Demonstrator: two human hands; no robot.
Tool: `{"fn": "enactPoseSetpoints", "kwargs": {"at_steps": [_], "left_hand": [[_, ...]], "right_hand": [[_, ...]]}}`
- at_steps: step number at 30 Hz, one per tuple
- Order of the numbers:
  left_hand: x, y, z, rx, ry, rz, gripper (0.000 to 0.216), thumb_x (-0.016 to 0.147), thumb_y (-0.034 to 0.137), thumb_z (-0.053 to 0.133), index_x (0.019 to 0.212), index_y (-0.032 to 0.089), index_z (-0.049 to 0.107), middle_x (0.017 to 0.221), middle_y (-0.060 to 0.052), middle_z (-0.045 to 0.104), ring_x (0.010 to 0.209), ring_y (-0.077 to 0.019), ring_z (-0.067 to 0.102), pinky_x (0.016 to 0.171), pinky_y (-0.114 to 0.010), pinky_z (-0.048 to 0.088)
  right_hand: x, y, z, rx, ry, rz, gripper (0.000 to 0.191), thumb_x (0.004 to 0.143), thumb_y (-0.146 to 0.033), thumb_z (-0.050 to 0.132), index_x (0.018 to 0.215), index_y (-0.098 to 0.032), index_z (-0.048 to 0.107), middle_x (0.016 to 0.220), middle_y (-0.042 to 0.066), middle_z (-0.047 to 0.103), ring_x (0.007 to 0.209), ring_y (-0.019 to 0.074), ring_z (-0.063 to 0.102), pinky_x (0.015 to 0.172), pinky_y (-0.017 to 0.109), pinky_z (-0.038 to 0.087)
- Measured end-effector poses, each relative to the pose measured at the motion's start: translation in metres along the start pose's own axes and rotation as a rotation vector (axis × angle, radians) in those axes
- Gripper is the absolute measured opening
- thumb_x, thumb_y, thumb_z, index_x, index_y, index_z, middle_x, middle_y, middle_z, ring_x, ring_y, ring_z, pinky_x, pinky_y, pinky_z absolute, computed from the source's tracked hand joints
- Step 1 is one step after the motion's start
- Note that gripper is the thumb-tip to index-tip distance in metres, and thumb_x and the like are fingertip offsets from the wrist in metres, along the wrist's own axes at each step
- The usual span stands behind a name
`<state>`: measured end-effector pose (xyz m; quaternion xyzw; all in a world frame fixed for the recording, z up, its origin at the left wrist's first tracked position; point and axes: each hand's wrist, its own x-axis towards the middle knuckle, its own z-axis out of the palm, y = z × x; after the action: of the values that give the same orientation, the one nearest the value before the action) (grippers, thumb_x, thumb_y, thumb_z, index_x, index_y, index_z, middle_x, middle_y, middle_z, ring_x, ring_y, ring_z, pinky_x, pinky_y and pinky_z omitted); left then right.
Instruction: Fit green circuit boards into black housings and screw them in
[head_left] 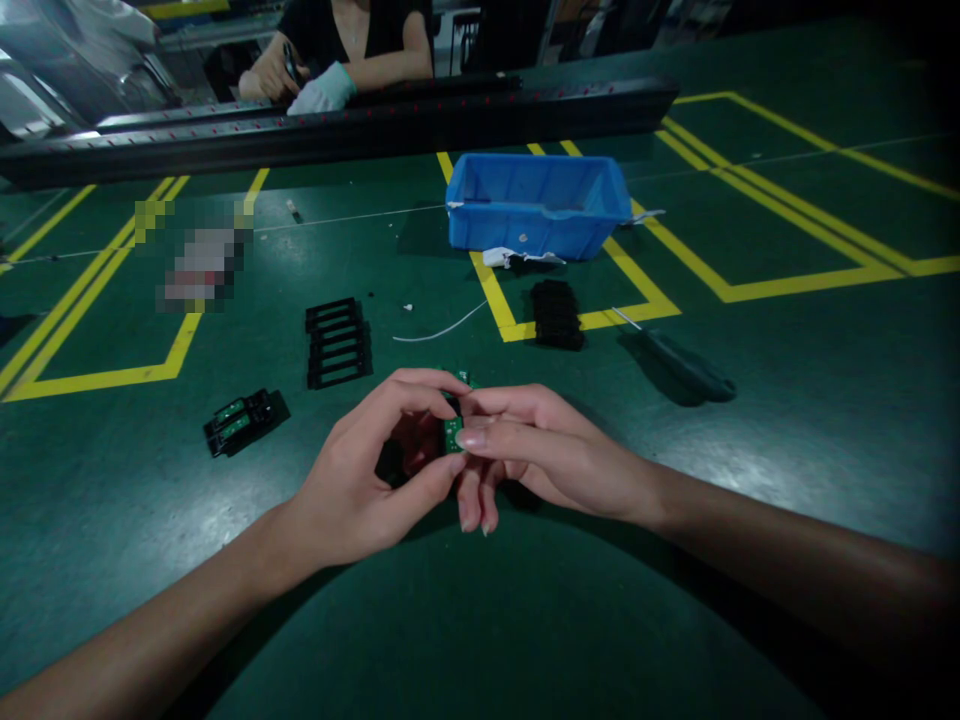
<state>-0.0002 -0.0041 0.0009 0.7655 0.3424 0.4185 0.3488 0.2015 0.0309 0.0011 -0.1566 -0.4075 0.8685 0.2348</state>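
Observation:
Both of my hands meet over the middle of the green table and pinch one small green circuit board (453, 432). My left hand (375, 470) curls round it from the left, thumb below and fingers above. My right hand (540, 450) grips it from the right with thumb and fingertips pressed together. A dark part shows under my left fingers, mostly hidden. Just beyond lie a row of empty black plastic frames (338, 342) and a stack of black frames (557, 314).
A blue bin (537, 203) stands farther back with white scraps in front. A black frame with green boards (244, 420) lies at the left, a screwdriver (675, 362) at the right, a white wire (442, 328) between. Another person's hands (300, 80) work across a black rail (337, 125).

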Motion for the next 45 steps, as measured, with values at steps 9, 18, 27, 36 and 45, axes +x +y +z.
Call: {"fn": "enactPoseSetpoints", "kwargs": {"at_steps": [9,18,27,36,45], "left_hand": [[0.0011,0.0000,-0.0006,0.000,0.008,0.018,0.036,0.086,0.006,0.067,0.117,0.017,0.051,0.131,-0.012,0.057,0.100,-0.0162,0.063,0.069,-0.024,0.053],[-0.0005,0.0011,0.0014,-0.050,0.027,0.000,0.038,0.086,0.004,0.066,0.118,0.017,0.050,0.133,-0.013,0.058,0.107,-0.0203,0.067,0.070,-0.025,0.058],[-0.0020,0.0017,0.0008,-0.033,0.018,0.010,0.039,0.086,0.004,0.066,0.119,0.017,0.050,0.134,-0.015,0.059,0.104,-0.0207,0.069,0.071,-0.026,0.060],[-0.0031,0.0036,-0.0003,0.031,0.033,0.001,0.040,0.084,0.006,0.069,0.118,0.017,0.051,0.134,-0.016,0.062,0.100,-0.0197,0.071,0.065,-0.024,0.059],[-0.0015,0.0038,0.0000,0.036,0.028,-0.006,0.038,0.084,0.006,0.069,0.116,0.018,0.051,0.134,-0.015,0.062,0.094,-0.0165,0.070,0.065,-0.023,0.056]], "right_hand": [[-0.0005,0.0002,0.0010,0.006,-0.002,-0.017,0.012,0.101,-0.016,0.055,0.092,-0.009,0.059,0.076,0.009,0.074,0.070,0.0147,0.076,0.062,0.021,0.061],[0.0012,0.0000,0.0012,0.042,-0.005,-0.028,0.021,0.105,-0.023,0.048,0.102,-0.008,0.063,0.077,0.011,0.075,0.069,0.0150,0.075,0.062,0.022,0.061],[0.0026,0.0032,0.0000,0.059,0.022,-0.006,0.028,0.106,-0.030,0.047,0.111,-0.007,0.062,0.075,0.012,0.074,0.067,0.0177,0.075,0.060,0.024,0.061],[0.0022,0.0026,0.0011,0.056,0.039,-0.008,0.023,0.104,-0.026,0.050,0.101,-0.008,0.064,0.074,0.010,0.074,0.067,0.0168,0.075,0.059,0.023,0.061],[0.0026,0.0023,0.0011,0.059,0.036,-0.012,0.023,0.104,-0.026,0.051,0.099,-0.008,0.064,0.075,0.009,0.073,0.066,0.0162,0.075,0.059,0.023,0.060]]}}
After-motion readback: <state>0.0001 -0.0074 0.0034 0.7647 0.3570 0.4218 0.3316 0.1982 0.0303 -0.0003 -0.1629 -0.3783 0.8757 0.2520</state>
